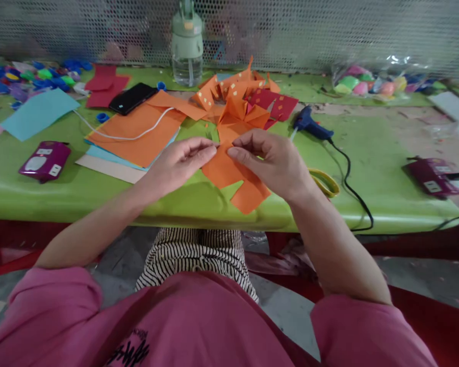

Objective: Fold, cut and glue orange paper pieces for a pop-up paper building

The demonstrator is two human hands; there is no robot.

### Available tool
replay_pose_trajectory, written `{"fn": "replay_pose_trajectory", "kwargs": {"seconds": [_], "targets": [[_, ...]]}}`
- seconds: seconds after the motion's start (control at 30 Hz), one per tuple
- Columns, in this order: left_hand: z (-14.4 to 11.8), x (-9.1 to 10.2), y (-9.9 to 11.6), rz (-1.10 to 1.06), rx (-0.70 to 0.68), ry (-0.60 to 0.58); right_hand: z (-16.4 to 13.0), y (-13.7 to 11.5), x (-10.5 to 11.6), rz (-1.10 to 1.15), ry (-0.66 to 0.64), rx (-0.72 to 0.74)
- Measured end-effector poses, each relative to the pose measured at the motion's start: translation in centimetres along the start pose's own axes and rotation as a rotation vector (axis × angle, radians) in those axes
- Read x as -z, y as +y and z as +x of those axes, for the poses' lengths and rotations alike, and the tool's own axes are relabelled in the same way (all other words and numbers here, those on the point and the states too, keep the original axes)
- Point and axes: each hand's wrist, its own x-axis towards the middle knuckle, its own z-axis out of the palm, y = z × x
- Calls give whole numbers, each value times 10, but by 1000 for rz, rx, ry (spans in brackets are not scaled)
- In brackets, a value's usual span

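Observation:
Both hands meet over an orange paper piece (235, 178) near the front edge of the green table (99, 196). My left hand (178, 163) pinches its upper left edge between thumb and fingertips. My right hand (273, 160) grips the top edge from the right, fingers curled over the paper. The paper is folded, and its lower corners stick out toward me. Just behind the hands lies a heap of folded orange and red paper shapes (245, 99).
Orange, blue and cream sheets (133, 135) with a white cable lie left of centre, a black phone (133, 98) behind. A blue glue gun (309, 124) and yellow scissors (325, 182) lie right. Purple devices (46, 160) (436, 176), a water bottle (187, 43), bagged colourful pieces (371, 81).

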Motion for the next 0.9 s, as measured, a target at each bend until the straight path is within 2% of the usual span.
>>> {"fn": "replay_pose_trajectory", "kwargs": {"seconds": [0.17,0.4,0.73,0.9], "targets": [[21,5,-17,-103,91,-17,23,12,-4,12,-112,-18],[32,-4,-43,-309,190,-66,32,26,-16,-28,-153,-43],[37,-11,-54,-314,247,-76,35,33,-21,-92,-144,-118],[37,-14,-54,-311,293,-72,35,38,-19,-81,-143,-81]]}}
